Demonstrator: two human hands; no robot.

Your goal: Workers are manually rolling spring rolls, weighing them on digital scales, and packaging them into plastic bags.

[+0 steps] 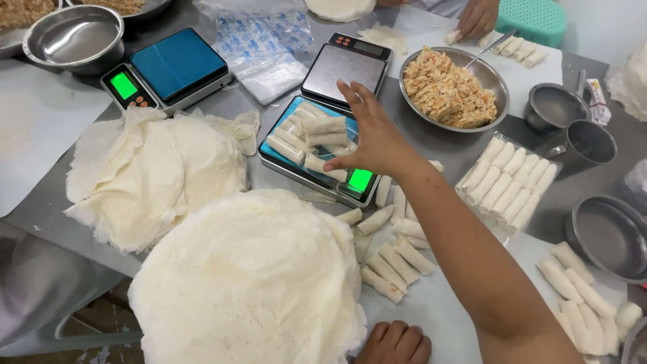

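Head view of a spring-roll wrapping station. Your right hand (374,138) reaches across the bench (431,317) with fingers spread wide, hovering over the pile of rolled spring rolls (313,135) stacked on the blue-topped digital scale (317,176), whose green display (360,180) is lit. The fingertips are at or just above the topmost rolls; whether they touch one cannot be told. The hand holds nothing that shows. Your left hand (395,342) rests near the lower edge, curled into a loose fist just beside the large stack of round wrappers (246,283).

The step in hand appears to be weighing out a portion of rolls. The next move would call for a light pinch on a single roll, so the stacked ones beneath do not slide off the pan.

More loose rolls (391,253) lie on the bench between the scale and your forearm. A clear tray of rolls (507,182) sits to the right, and a bowl of filling (450,87) stands beyond it.

Not legible: the scale reading is washed out. Your palm hides part of the pile. Another person's hand (477,17) is cut off by the top edge, and the left hand's palm is hidden, so anything held inside it cannot be seen.
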